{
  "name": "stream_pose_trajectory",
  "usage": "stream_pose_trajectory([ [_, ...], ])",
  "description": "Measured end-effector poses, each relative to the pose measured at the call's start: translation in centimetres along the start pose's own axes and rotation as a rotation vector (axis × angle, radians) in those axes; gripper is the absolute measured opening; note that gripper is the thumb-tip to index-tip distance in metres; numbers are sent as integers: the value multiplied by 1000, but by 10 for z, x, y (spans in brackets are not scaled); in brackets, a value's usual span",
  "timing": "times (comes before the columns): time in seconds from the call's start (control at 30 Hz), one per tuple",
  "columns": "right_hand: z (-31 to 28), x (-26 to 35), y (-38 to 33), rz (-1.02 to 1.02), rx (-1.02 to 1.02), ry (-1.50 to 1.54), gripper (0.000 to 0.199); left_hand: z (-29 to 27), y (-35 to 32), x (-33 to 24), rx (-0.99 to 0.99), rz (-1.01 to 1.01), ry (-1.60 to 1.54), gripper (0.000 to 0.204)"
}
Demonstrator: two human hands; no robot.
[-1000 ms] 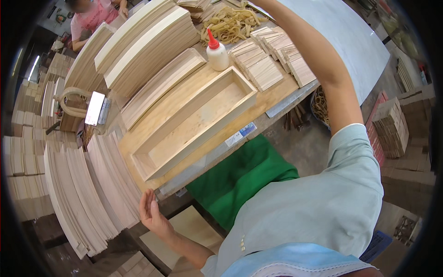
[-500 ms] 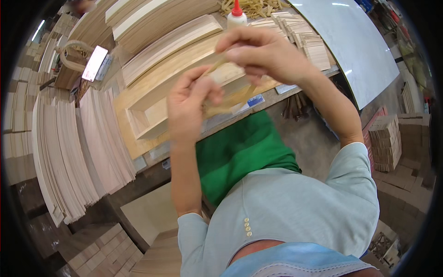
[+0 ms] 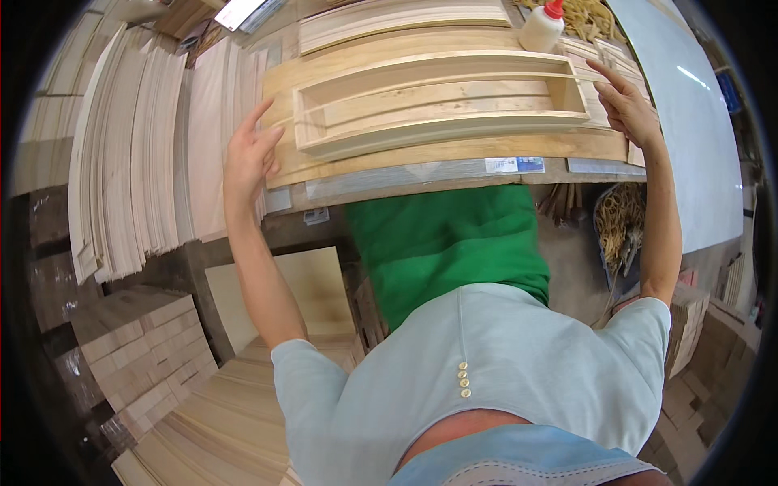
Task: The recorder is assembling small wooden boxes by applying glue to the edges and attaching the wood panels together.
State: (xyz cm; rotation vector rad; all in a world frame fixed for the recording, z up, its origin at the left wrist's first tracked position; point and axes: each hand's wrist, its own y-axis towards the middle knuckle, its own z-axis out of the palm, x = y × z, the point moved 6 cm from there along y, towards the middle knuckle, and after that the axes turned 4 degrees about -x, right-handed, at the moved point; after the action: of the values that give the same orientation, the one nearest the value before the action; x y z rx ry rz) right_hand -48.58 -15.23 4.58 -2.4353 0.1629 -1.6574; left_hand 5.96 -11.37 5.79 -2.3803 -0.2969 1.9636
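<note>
Head: rect. wood box [image 3: 444, 128] btwn L hand [image 3: 253, 159] & R hand [image 3: 631, 111]

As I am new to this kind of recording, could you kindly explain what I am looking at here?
There is no machine: these are a person's own bare hands. The view comes from the left of two wide fisheye cameras worn on the head, looking down, so straight edges bend.

On a light wooden board lies a long, shallow wooden box. Behind its right end stands a white bottle with a red cap, near a heap of tan bands. Thin wooden strips are stacked at the left.

The left hand and right hand are beyond opposite ends of the box. A thin band seems stretched between them, but its grip is too faint to confirm.
</note>
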Motion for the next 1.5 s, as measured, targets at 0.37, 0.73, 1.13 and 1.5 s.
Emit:
stream_pose_trajectory([
  [0.37, 27, -1, 26, 128, 154, 151, 39, 14, 43, 17, 206, -228, -179, 36],
  [0.73, 27, -23, 65, 41, 220, 339, 19, 12, 85, 64, 192, -268, -605, 11],
  [1.13, 31, 3, 35, -62, -30, -166, 49, 22, 49, 4, -142, 128, 353, 41],
  [1.5, 28, -8, 41, 26, -27, -134, 49, 56, 30, -29, -422, 293, 922, 44],
])
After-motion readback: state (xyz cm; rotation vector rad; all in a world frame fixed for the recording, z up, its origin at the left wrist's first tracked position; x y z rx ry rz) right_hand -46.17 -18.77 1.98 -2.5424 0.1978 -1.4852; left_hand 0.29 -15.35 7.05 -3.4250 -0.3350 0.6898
